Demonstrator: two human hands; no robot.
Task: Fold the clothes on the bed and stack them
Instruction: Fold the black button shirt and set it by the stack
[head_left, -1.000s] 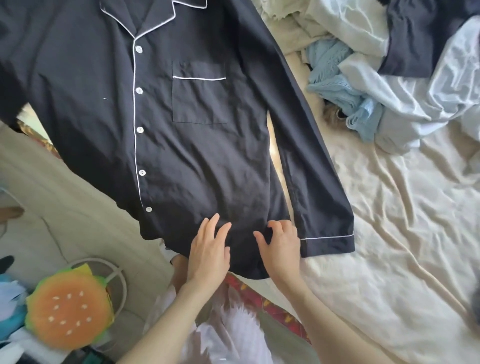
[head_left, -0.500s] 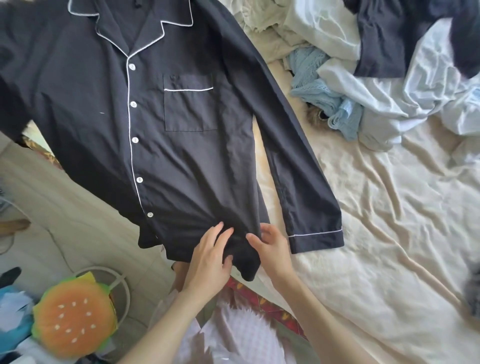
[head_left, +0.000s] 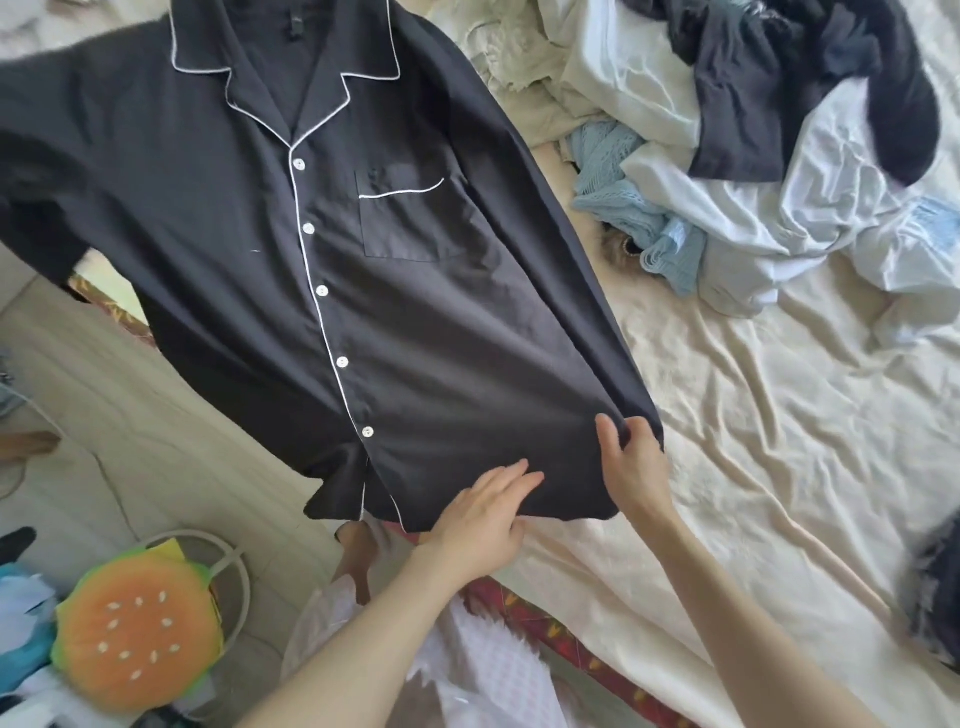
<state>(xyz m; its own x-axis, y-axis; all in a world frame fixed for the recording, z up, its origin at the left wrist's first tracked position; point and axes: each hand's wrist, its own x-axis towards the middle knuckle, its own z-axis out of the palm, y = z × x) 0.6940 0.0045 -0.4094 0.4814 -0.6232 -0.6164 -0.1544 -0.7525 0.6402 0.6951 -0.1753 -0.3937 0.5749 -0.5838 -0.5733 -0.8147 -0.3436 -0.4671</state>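
A black button-front shirt (head_left: 270, 244) with white piping lies spread face up, its left part hanging over the edge of the bed (head_left: 779, 467). My left hand (head_left: 483, 519) rests flat on the hem with straight fingers. Just to the right, my right hand (head_left: 631, 467) grips the shirt's right side seam near the hem, thumb on top and fingers curled under the fabric. The right sleeve runs along that side, and its cuff is hidden by my hand.
A heap of unfolded clothes (head_left: 727, 130), light blue, white and dark, lies at the far right of the cream sheet. A dark garment (head_left: 935, 587) shows at the right edge. A burger-shaped cushion (head_left: 135, 629) and a white ring stand on the floor at lower left.
The shirt has shifted right and further onto the bed. My right hand moved from the hem to the side seam and took hold of it; the sleeve cuff is no longer visible.
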